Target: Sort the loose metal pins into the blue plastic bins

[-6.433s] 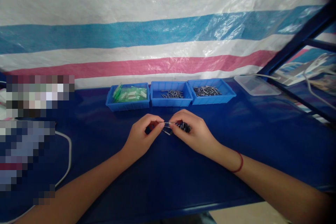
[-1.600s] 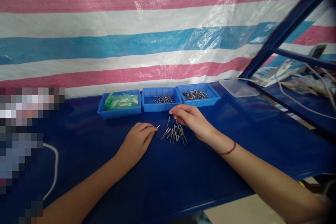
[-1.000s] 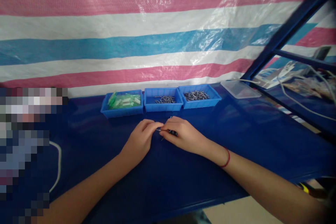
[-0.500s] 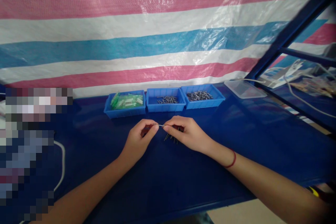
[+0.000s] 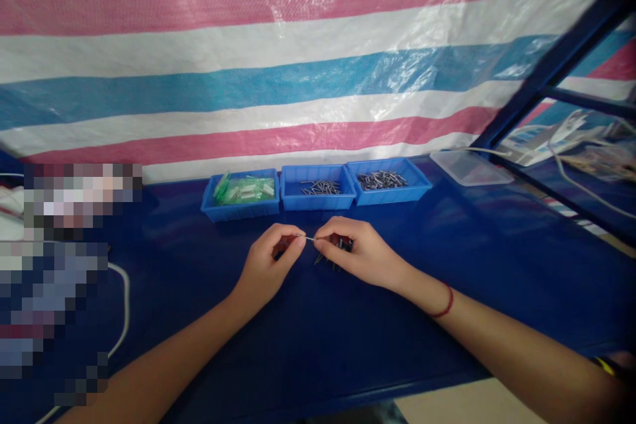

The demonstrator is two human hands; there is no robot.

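A thin silvery metal pin (image 5: pixel 309 238) is stretched between my two hands, above the dark blue tabletop. My left hand (image 5: pixel 271 257) pinches one end of it between thumb and forefinger. At the other end, the thumb and forefinger of my right hand (image 5: pixel 360 250) are closed on the pin. Several loose metal pins (image 5: pixel 322 257) lie on the table under my right hand, which partly hides them. Whether the held piece is one part or two joined parts is too small to tell.
Behind my hands stand three blue bins in a row. The left bin (image 5: pixel 241 211) holds green plastic bags with white pieces; the middle bin (image 5: pixel 318 201) and right bin (image 5: pixel 395 195) hold metal pins. A clear plastic lid (image 5: pixel 471 169) lies right; a white cable (image 5: pixel 126 298) runs left.
The view has shifted slightly, so the bins and hands appear a little further right. Both hands keep their pinch on the pin, with little other visible change.
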